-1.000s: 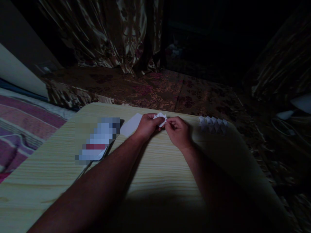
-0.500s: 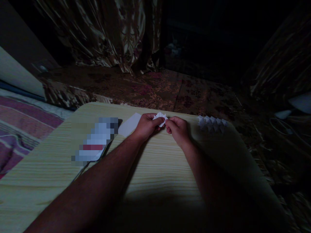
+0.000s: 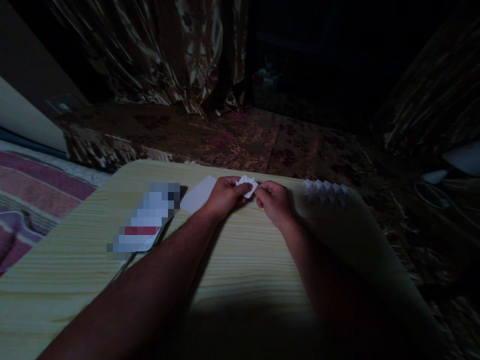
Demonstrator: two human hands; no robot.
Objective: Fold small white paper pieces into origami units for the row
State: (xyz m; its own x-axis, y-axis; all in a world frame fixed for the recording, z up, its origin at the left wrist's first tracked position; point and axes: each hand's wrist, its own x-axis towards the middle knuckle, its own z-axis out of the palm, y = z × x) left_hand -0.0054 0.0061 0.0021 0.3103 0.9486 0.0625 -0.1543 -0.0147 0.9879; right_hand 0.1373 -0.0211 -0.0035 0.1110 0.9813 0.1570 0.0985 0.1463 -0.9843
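Note:
A small folded white paper piece (image 3: 246, 184) with pointed corners is held over the far part of the table. My left hand (image 3: 227, 194) grips it, thumb pressed on top and fingers beneath. At its right corner, my right hand (image 3: 273, 199) has thumb and forefinger pinched together on the paper's edge; the other fingers are curled in. Beside my left hand lies white paper (image 3: 198, 194), flat on the table. Off to the right of my right hand stand several folded white paper pieces (image 3: 326, 192) in close rows.
The pale wooden table (image 3: 240, 260) has a phone-like device (image 3: 150, 217), blurred out, with a cable at left. Behind are a patterned cloth-covered ledge (image 3: 225, 132) and curtains (image 3: 157, 55). A striped bed (image 3: 33, 190) stands left; a white lamp-like object (image 3: 435, 175) is at right.
The folded paper has turned slightly in my left hand, and more of its right corner shows. My hands stay in almost the same place; the view has shifted a little.

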